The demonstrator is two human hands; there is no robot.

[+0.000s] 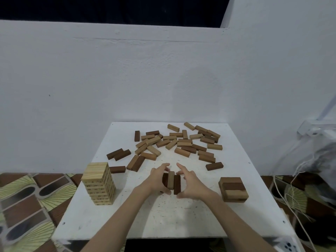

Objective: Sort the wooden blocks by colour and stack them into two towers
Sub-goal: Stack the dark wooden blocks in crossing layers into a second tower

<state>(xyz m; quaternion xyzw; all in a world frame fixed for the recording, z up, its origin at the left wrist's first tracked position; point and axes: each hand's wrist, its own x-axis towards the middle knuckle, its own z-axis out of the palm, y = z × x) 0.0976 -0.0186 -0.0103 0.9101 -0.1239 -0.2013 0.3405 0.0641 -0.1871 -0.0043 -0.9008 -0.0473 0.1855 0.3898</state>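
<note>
No readable writing or brand on anything. White table (181,215): one tall pale tower (99,184) at left, one short brown stack (233,189) at right, loose blocks (174,142) scattered across the far half, too overlapped to count exactly. Three blocks (171,181) side by side at centre: dark, light, dark. Left hand (158,177) and right hand (190,184) flank them, fingers half-curled, thumbs at the near ends, pressing the row together
</note>
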